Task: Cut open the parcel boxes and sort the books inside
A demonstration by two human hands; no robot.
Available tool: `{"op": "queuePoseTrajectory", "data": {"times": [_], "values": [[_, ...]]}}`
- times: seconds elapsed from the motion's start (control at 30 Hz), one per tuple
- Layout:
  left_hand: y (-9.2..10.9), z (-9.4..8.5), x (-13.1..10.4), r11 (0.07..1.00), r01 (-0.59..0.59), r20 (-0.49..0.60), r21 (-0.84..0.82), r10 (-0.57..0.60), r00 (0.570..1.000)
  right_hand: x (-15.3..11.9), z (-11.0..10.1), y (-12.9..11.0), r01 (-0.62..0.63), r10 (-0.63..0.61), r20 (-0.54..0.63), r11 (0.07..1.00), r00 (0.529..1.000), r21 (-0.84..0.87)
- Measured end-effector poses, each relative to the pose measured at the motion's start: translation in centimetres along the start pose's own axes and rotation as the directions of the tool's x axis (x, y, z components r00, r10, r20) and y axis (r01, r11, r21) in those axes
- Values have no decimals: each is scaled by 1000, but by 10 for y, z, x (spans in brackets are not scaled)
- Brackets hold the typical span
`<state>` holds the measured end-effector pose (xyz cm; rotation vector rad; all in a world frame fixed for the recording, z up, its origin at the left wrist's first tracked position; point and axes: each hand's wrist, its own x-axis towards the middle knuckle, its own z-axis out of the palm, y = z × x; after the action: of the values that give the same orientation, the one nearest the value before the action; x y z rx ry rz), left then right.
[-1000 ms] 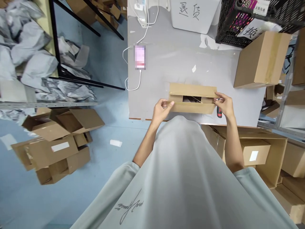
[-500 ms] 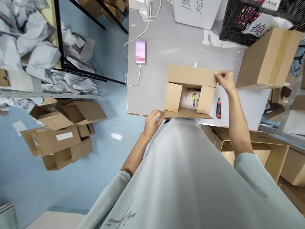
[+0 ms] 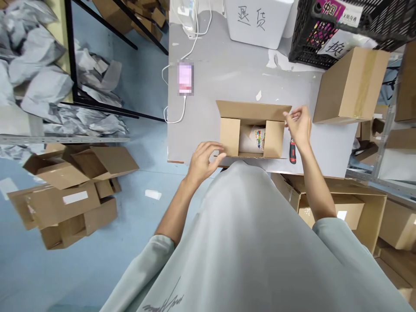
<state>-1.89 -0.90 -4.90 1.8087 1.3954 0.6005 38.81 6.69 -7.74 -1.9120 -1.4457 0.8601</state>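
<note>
From here I see the open cardboard box (image 3: pixel 230 136) at the table's (image 3: pixel 208 95) near edge, its far flap raised, its two end flaps folded inward and a white package with colourful print (image 3: pixel 259 138) showing inside. The left hand (image 3: pixel 203 162) is spread loosely at the box's near left corner, the right hand (image 3: pixel 299 125) has its fingers curled beside the far flap's right end, and I cannot tell whether either one touches cardboard; a red-and-black cutter (image 3: pixel 293 152) lies just right of the box
</note>
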Motion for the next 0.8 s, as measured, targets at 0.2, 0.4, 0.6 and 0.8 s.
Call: {"op": "queuePoseTrajectory", "data": {"times": [0.2, 0.4, 0.6, 0.8], "values": [[49, 15, 46, 988, -132, 368, -82, 153, 917, -75, -1, -43, 158, -109, 556, 987, 824, -40], [30, 71, 90, 981, 50, 559, -186, 64, 827, -58, 42, -27, 313, -56, 724, 922, 688, -227], [-4, 90, 106, 987, -141, 503, 72, 86, 860, -78, 21, -43, 481, -149, 602, 759, 784, -439], [-11, 79, 94, 948, -274, 497, 162, 162, 853, -120, -47, -29, 264, -167, 370, 936, 914, -232]]}}
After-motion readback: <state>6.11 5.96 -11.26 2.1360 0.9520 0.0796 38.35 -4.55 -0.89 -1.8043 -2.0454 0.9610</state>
